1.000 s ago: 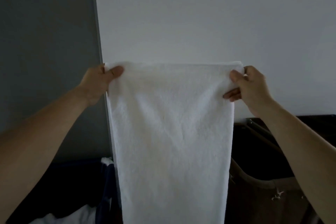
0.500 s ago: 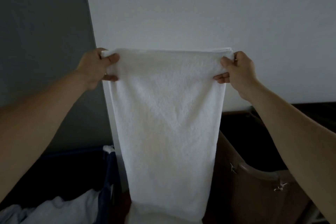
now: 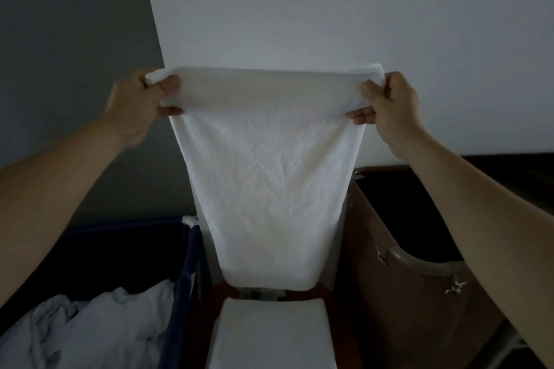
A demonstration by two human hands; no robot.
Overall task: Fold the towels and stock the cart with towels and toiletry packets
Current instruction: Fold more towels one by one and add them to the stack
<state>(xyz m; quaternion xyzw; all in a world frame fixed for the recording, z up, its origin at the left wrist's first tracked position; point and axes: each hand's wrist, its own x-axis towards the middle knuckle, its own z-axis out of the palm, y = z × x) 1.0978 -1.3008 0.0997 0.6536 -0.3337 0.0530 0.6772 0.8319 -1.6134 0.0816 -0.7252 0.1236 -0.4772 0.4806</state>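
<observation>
A white towel [image 3: 266, 165] hangs doubled over in the air in front of me, its folded top edge stretched level between both hands. My left hand [image 3: 136, 105] pinches the top left corner, thumb in front. My right hand [image 3: 389, 105] pinches the top right corner the same way. The towel's lower edge hangs just above a folded white towel [image 3: 266, 335] that lies flat on the reddish cart top [image 3: 218, 293] below.
A dark blue bag [image 3: 186, 272] on the left holds crumpled pale linen [image 3: 90, 329]. A brown bag with a curved frame bar [image 3: 419, 263] stands on the right. A white wall rises straight ahead, a grey one at left.
The view has tilted down, so the folded towel on the cart now shows. The held towel's lower edge hangs higher and its top edge is rolled over thicker.
</observation>
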